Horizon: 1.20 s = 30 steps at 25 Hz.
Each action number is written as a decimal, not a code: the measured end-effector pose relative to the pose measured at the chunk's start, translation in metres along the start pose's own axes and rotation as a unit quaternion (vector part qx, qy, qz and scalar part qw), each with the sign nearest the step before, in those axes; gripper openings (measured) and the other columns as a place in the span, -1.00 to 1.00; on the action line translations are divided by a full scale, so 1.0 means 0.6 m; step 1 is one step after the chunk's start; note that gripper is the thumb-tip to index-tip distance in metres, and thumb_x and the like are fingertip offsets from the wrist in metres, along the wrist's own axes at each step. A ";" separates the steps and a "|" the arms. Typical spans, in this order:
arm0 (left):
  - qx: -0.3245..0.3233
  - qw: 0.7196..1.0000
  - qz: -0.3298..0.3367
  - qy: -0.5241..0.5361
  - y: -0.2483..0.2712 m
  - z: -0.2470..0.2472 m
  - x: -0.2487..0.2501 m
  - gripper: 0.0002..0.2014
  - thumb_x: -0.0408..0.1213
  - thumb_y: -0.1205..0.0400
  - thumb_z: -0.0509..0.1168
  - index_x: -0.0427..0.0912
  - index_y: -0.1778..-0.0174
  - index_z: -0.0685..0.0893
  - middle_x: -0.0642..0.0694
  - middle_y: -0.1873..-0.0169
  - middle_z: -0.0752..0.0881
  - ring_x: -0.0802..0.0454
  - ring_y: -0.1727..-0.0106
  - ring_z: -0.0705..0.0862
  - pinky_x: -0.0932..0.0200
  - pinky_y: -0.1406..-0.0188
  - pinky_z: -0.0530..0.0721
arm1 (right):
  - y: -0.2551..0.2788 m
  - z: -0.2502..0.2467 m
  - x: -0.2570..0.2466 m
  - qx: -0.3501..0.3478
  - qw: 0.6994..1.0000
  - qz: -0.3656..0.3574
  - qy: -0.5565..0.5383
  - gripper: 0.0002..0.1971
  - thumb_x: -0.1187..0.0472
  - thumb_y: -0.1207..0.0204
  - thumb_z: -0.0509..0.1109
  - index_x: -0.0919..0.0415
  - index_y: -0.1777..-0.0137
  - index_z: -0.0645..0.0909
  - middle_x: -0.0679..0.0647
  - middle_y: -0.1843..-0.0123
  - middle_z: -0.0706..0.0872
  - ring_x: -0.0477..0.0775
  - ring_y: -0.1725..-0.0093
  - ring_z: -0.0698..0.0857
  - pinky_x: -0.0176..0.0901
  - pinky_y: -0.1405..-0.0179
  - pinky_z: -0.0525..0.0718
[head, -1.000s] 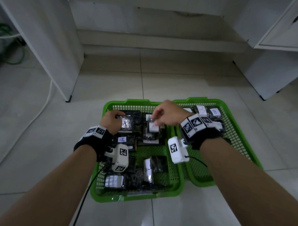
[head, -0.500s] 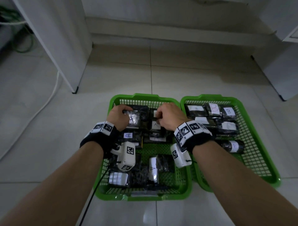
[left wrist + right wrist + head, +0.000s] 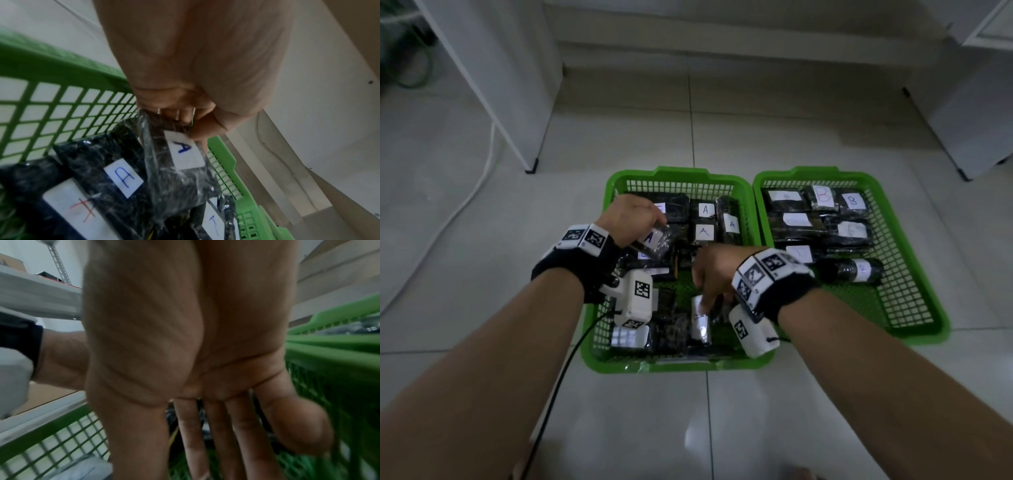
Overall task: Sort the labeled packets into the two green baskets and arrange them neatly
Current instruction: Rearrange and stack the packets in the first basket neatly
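The right hand [image 3: 714, 270], nearest at about 5 o'clock in the left basket [image 3: 599, 356], reaches down with straight, relaxed fingers [image 3: 218, 434] toward a rolled packet [image 3: 700, 320] lying in the near half; it holds nothing, and whether the fingertips already touch the roll I cannot tell. Farther in, at about 10 o'clock of that basket, the left hand [image 3: 631, 219] pinches a dark, plastic-wrapped packet marked A [image 3: 654, 240] by its top edge, hanging tilted above the packets below. Beyond it, a row of A packets [image 3: 705, 222] lies flat against the far wall. At 3 o'clock stands the right basket [image 3: 928, 274], with B packets [image 3: 852, 202] in rows at its far end and one roll [image 3: 852, 270] lying alone closer in. The packets look light and soft; the crinkled wrap is probably slippery and gives under the fingers, so a grip across the body, thumb on the label side, should hold better than a pinch on loose film. The head view alone shows both baskets and the sorting so far. The left wrist view shows what it cannot: the thumb and fingers [image 3: 183, 116] closed on the wrap just above the blue A, and a red-lettered label beneath. The right wrist view shows the flat palm and little else.
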<state>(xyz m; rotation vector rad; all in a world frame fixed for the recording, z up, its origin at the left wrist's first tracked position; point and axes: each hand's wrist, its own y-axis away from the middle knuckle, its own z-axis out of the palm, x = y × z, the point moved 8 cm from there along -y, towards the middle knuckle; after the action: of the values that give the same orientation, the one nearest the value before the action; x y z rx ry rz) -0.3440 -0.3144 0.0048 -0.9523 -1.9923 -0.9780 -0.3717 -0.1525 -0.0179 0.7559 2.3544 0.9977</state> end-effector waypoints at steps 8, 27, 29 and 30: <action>-0.004 1.000 -0.027 0.000 0.022 -0.015 0.021 -0.70 -0.47 -0.59 0.16 -0.25 0.22 0.82 -0.21 0.19 0.79 -0.12 0.21 0.72 0.09 0.17 0.72 | 0.028 -0.007 0.022 0.002 0.991 -0.008 -0.137 -0.86 0.18 -0.43 0.66 0.21 0.11 0.81 0.04 0.29 0.86 -0.10 0.41 0.77 -0.22 0.47 0.65; -0.109 0.989 0.028 -0.101 0.025 0.009 0.003 -0.65 -0.57 -0.54 0.23 -0.09 0.09 0.84 -0.04 0.06 0.77 -0.03 0.00 0.72 0.06 -0.03 0.73 | 0.015 -0.030 0.035 0.102 0.981 -0.015 -0.167 -0.71 0.36 -0.43 0.61 0.19 -0.15 0.76 0.04 0.08 0.82 0.04 0.18 0.81 -0.15 0.30 0.70; -0.091 0.992 0.020 -0.084 0.030 0.002 -0.001 -0.66 -0.56 -0.55 0.21 -0.09 0.15 0.82 -0.05 0.09 0.77 -0.01 0.07 0.72 0.13 0.10 0.72 | 0.001 -0.005 0.015 0.092 0.995 -0.003 -0.033 -0.68 0.42 -0.40 0.56 0.27 -0.16 0.78 0.14 -0.08 0.81 0.15 0.00 0.78 0.04 0.10 0.80; -0.081 0.993 0.015 -0.081 0.031 -0.004 -0.003 -0.66 -0.55 -0.56 0.19 -0.09 0.16 0.81 -0.07 0.10 0.77 0.02 0.12 0.72 0.20 0.18 0.68 | 0.000 0.000 0.012 0.103 0.995 0.003 0.014 -0.65 0.42 -0.40 0.53 0.26 -0.20 0.76 0.17 -0.16 0.78 0.19 -0.08 0.77 0.08 0.02 0.81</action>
<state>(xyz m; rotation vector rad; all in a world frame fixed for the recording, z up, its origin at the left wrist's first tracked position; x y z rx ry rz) -0.3271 -0.3086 0.0104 -1.1814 -2.0484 -1.0883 -0.3767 -0.1477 -0.0194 0.8298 2.5078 0.7784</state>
